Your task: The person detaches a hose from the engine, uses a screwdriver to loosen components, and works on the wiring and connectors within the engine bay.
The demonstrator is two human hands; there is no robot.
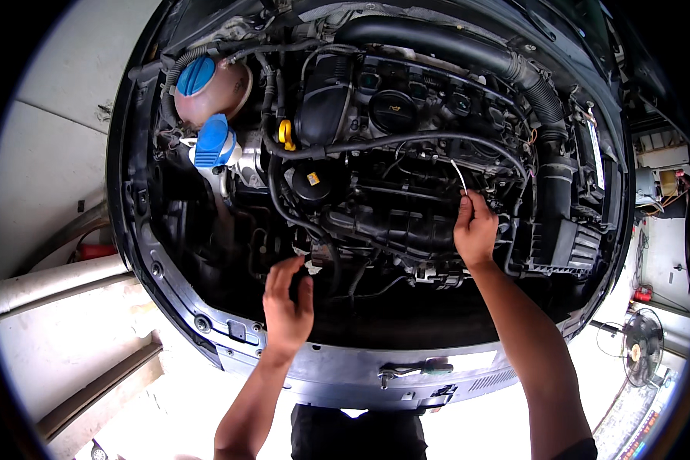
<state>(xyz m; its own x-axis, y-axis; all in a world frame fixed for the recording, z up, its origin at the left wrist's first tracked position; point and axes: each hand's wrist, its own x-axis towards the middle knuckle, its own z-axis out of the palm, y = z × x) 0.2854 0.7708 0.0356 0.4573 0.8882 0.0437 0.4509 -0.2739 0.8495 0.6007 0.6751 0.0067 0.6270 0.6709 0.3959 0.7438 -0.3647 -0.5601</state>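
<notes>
Pinched between the thumb and fingers of my right hand [477, 226] is a thin, slightly curved white strip [458, 175]. Its far end points up toward a black hose [406, 141] that runs across the engine; whether it touches anything there I cannot tell. My left hand [287, 303] hovers over the front left of the engine bay, fingers apart and holding nothing. Between the hands lies the black intake manifold [406, 226]. A round black filter cap [313, 181] with a small yellow label sits beyond my left hand.
A pinkish coolant tank [224, 98] with a blue cap and a blue washer filler cap [213, 146] stand at the left. The yellow dipstick handle [286, 135] rises beside the engine. The metal front crossmember [330, 373] spans the near side. A fan [641, 349] stands at the right.
</notes>
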